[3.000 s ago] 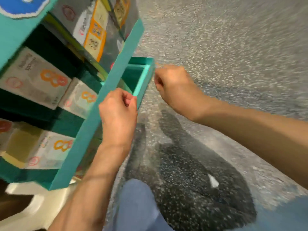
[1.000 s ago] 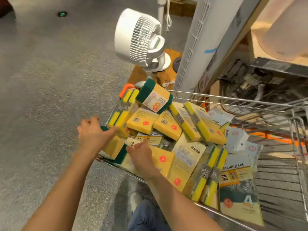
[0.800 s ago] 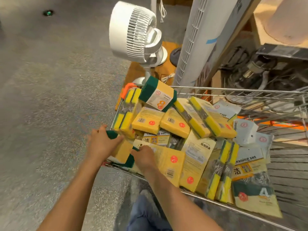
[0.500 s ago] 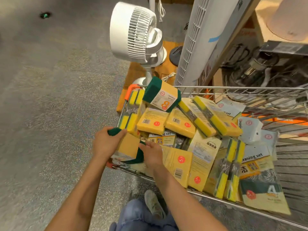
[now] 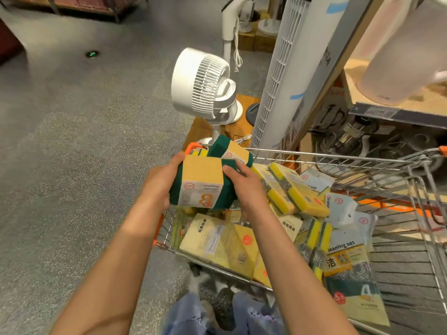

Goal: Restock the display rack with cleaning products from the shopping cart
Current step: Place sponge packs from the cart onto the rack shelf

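Both hands hold my green scourer pack point(image 5: 202, 187), cardboard-banded block: left hand point(image 5: 158, 183) and right hand point(image 5: 244, 187) curled round its ends, above wire cart point(image 5: 362, 163) rim.

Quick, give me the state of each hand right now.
Left hand: holding the left end of the green scourer pack, fingers curled round it.
Right hand: holding the same pack's right end, over the shopping cart.

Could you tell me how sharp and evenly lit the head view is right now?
Head view: the green scouring-pad pack with a tan paper sleeve reads fairly sharp, warm light is even, wide-angle distortion bends the white tower fan, and the edges look smeared.
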A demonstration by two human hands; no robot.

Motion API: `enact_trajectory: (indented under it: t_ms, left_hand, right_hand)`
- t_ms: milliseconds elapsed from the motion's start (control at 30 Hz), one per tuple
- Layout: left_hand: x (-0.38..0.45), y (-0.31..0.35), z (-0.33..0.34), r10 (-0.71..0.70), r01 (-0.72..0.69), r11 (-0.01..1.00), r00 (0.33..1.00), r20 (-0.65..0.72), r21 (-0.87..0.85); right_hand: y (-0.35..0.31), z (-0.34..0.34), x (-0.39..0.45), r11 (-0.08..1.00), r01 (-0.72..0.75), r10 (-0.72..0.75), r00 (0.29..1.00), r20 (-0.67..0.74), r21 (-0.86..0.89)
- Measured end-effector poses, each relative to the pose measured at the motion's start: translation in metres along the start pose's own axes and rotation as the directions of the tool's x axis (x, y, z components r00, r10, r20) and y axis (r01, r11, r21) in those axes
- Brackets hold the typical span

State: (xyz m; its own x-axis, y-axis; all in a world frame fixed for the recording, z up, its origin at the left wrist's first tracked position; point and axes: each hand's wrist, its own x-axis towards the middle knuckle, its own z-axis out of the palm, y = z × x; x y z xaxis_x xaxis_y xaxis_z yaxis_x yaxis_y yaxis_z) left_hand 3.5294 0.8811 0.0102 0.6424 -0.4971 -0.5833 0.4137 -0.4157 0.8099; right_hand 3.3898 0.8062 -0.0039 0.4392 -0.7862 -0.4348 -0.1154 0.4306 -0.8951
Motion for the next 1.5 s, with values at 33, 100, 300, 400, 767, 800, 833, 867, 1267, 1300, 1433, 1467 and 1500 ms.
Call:
enact_trajectory:
  t_ms: [33, 100, 300, 400, 767, 800, 833, 867, 1267, 1300, 1433, 1467, 1500]
  left_hand:
    - [-0.007, 0.001, 0.003, 0.010, -0.010, 1.000, 1.000, 0.010, 0.005]
    - [-0.025, 0.003, 0.008, 0.008, -0.009, 0.999, 1.000, 0.017, 0.034]
    - [-0.085, -0.013, 0.022, 0.002, -0.003, 1.000, 1.000, -0.028, -0.004]
    - [-0.122, -0.032, 0.034, -0.059, 0.048, 0.991, 0.994, -0.091, -0.124]
    - [-0.260, -0.131, 0.029, -0.262, 0.043, 0.882, 0.873, -0.412, -0.469]
    - [-0.273, -0.140, 0.026, -0.282, 0.035, 0.868, 0.856, -0.433, -0.496]
    - [-0.286, -0.151, 0.024, -0.296, 0.020, 0.854, 0.840, -0.454, -0.520]
    - [-0.299, -0.161, 0.023, -0.318, 0.015, 0.843, 0.821, -0.474, -0.538]
    - [-0.447, -0.336, 0.049, -0.605, -0.108, 0.583, 0.604, -0.518, -0.806]
    - [-0.457, -0.348, 0.054, -0.614, -0.126, 0.570, 0.591, -0.523, -0.812]
    - [-0.478, -0.385, 0.074, -0.637, -0.181, 0.545, 0.545, -0.545, -0.819]
    - [-0.480, -0.393, 0.077, -0.640, -0.192, 0.548, 0.531, -0.556, -0.814]
    - [-0.480, -0.402, 0.080, -0.643, -0.200, 0.552, 0.517, -0.566, -0.810]
  right_hand:
    - [-0.004, -0.005, -0.004, 1.000, -0.009, 0.009, 1.000, -0.001, -0.014]
    - [-0.008, -0.014, -0.012, 0.999, -0.036, 0.037, 0.999, 0.016, -0.018]
    - [-0.013, -0.042, -0.045, 0.997, -0.021, 0.033, 0.984, 0.176, -0.071]
    - [-0.013, -0.063, -0.058, 0.990, -0.001, 0.041, 0.959, 0.279, -0.142]
    - [0.038, -0.072, -0.141, 0.886, 0.127, 0.196, 0.771, 0.606, -0.447]
    - [0.048, -0.068, -0.152, 0.873, 0.157, 0.202, 0.746, 0.635, -0.462]
    - [0.058, -0.065, -0.162, 0.858, 0.192, 0.208, 0.719, 0.663, -0.477]
    - [0.067, -0.063, -0.173, 0.836, 0.232, 0.216, 0.695, 0.686, -0.498]
    - [0.161, -0.112, -0.328, 0.698, 0.406, 0.487, 0.335, 0.806, -0.590]
    - [0.168, -0.119, -0.337, 0.690, 0.425, 0.493, 0.315, 0.811, -0.585]
    - [0.198, -0.140, -0.352, 0.670, 0.448, 0.522, 0.283, 0.805, -0.592]
    - [0.206, -0.144, -0.354, 0.664, 0.450, 0.531, 0.279, 0.800, -0.598]
    - [0.215, -0.149, -0.355, 0.658, 0.449, 0.541, 0.277, 0.795, -0.604]
